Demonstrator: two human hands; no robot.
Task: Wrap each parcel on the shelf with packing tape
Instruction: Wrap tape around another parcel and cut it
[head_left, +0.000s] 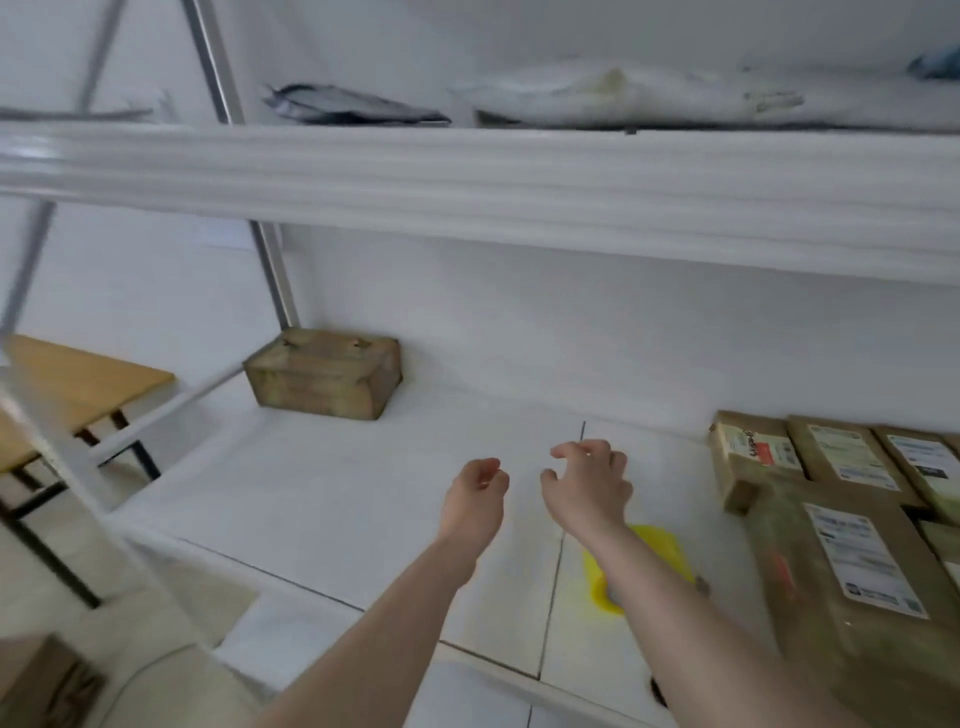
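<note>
Both arms reach out over the white shelf (363, 499), and neither hand holds anything. The left hand (475, 496) hovers over the bare board with its fingers loosely curled, thumb and fingertips close together but pinching nothing. The right hand (589, 486) hangs just beside it, fingers spread a little wider and hooked downward, empty too. The two hands are near each other without touching.

Under the right forearm lies a yellow tape dispenser (641, 564), partly hidden by the arm, flat on the shelf and close behind the right hand. To the right of the right hand sits the cluster of brown cardboard parcels (810, 525), packed side by side, each with a white shipping label; the nearest large one runs along the right forearm. Whether tape is already on them cannot be told through the blur.

Well ahead of the left hand and off to its left, a single brown box (324, 371) stands alone in the back corner of the shelf, against the wall.

Above both hands runs the upper shelf (467, 176), carrying a dark flat mailer bag (353, 106) and a white soft package (623, 96). Far left of the left hand, beyond the shelf frame, stands a wooden-topped table (78, 376) on dark legs.
</note>
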